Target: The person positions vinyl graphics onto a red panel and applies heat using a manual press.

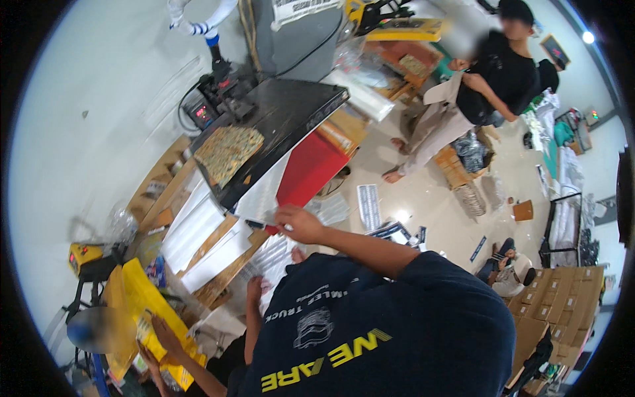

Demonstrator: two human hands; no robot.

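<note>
My right hand (299,223) reaches across to the front end of the black-topped bench, its fingers closed on something small and white at the lower edge of a white sheet (263,197). Below it, close to my body, my left hand (255,288) has its fingers curled at the edge of a printed sheet (270,259) with rows of markings. My dark shirt covers part of that sheet. A red panel (311,169) slants beside the white sheet, under the bench top.
A speckled foam slab (228,153) lies on the black bench (281,109), near a machine with a lit display (200,112). White sheets (198,221) rest on a wooden board at left. A co-worker's hands (167,336) touch a yellow bag (149,291). Another person (506,73) stands far right, beside an open carton (456,169).
</note>
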